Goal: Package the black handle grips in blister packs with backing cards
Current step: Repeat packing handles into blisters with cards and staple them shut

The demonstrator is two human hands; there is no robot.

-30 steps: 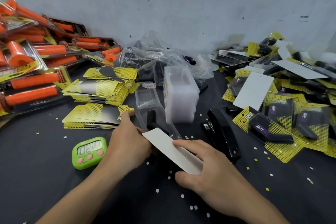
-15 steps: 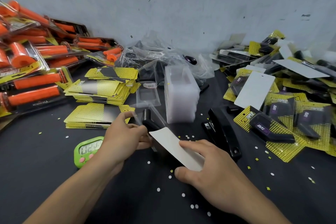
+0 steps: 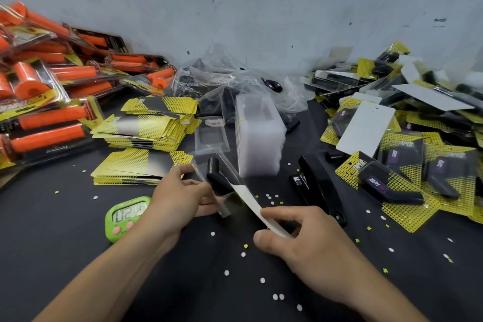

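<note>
Left hand (image 3: pixel 180 197): fingers curled around a clear blister pack (image 3: pixel 201 163) containing a black grip (image 3: pixel 220 181). Right hand (image 3: pixel 311 243): thumb and fingers pinching the white backing card (image 3: pixel 251 202).

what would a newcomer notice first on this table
The bright orange packs piled at the far left jump out first. At centre, the left hand holds a clear blister with a black handle grip while the right hand pinches a white backing card. A green timer sits beside the left wrist.
</note>
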